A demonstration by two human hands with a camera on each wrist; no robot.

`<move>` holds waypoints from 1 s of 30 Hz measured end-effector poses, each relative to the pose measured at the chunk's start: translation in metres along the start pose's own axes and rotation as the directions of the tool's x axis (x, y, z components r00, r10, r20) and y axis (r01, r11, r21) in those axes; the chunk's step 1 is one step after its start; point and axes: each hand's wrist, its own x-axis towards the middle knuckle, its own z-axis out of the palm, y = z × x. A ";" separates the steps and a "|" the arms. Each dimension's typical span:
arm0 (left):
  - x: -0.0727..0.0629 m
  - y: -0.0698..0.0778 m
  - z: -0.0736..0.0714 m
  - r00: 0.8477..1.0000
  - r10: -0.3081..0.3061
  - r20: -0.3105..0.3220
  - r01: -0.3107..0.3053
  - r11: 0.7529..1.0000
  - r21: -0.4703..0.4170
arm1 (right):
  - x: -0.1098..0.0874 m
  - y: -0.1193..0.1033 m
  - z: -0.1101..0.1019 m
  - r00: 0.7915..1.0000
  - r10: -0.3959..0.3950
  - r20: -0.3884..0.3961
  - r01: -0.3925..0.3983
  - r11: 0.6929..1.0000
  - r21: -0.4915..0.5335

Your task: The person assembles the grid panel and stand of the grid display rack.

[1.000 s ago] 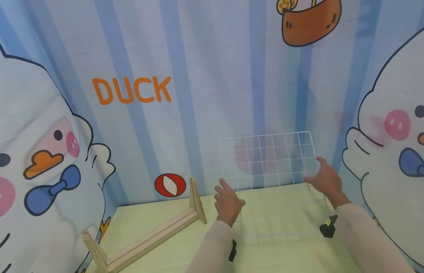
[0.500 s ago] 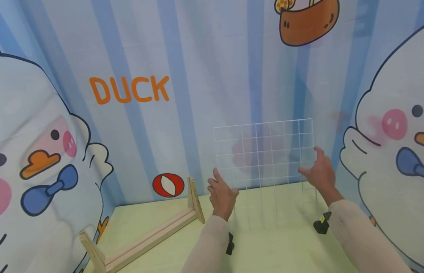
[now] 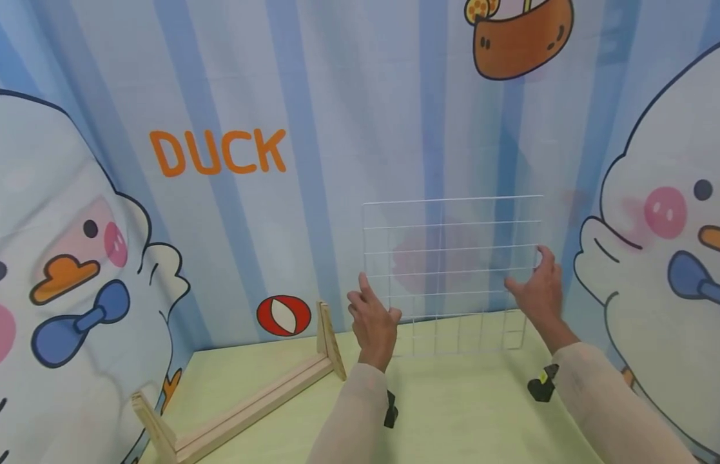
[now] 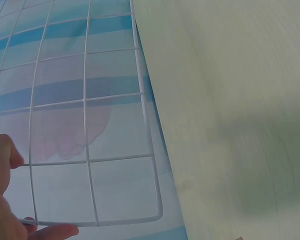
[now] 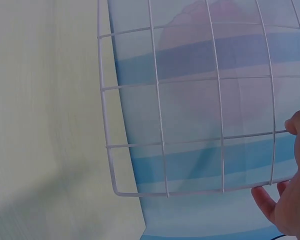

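A white wire grid (image 3: 452, 271) stands roughly upright at the right of the scene, over the far part of the worktop (image 3: 464, 406); whether its lower edge touches the surface cannot be told. The left hand (image 3: 374, 322) grips its left edge and the right hand (image 3: 542, 287) its right edge, each with the thumb at an inner wire and fingers bent at the outer one, so both are only partly closed. Pale sleeves (image 3: 609, 393) cover the forearms, and a small black device (image 3: 542, 385) sits at the right wrist. Left of the grid, well apart from it, a pale wooden frame (image 3: 255, 406) lies slantwise on the light yellow-green worktop. Behind hangs a blue-striped cloth (image 3: 365, 129) with orange lettering (image 3: 220, 153); large white birds are printed at left and right.
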 end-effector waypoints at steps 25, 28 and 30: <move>-0.001 0.004 0.002 0.995 -0.091 -0.026 0.089 0.993 -0.079 | -0.042 -0.034 0.035 0.897 -0.442 0.012 0.433 0.871 -0.231; -0.002 0.007 0.002 0.996 -0.090 -0.010 0.089 0.991 -0.101 | -0.046 -0.039 0.041 0.902 -0.430 0.026 0.423 0.873 -0.240; -0.004 0.009 0.003 0.996 -0.084 -0.006 0.083 0.991 -0.106 | -0.048 -0.041 0.045 0.910 -0.414 0.025 0.407 0.882 -0.237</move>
